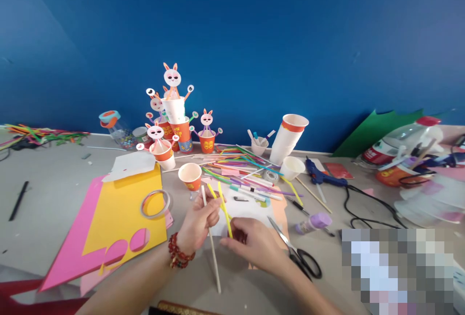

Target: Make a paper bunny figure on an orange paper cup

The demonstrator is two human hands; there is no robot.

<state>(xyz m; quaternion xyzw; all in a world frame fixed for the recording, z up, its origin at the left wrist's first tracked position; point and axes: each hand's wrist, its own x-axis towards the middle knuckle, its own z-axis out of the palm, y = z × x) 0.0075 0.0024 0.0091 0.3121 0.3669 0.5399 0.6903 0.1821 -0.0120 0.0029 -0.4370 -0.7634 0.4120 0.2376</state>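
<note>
My left hand [199,220] is closed around a long white stick [214,261] that slants down toward the table's front edge. Its fingertips also pinch yellow straws [224,211] that cross near their upper ends. My right hand [256,243] is closed on the lower part of the yellow straw, its fingers partly hidden behind the thumb. An orange paper cup [190,176] stands just beyond my left hand. Under both hands lies white paper [250,214]. Scissors [296,251] with black handles rest open to the right of my right hand.
Rabbit-faced paper cups [174,110] stand at the back left. Loose straws and sticks [232,160] lie behind my hands, near stacked cups [285,140]. Tape [155,203] sits on yellow card [123,198]. A blue glue gun [323,174], its cord and a purple-capped glue stick [313,223] are rightward.
</note>
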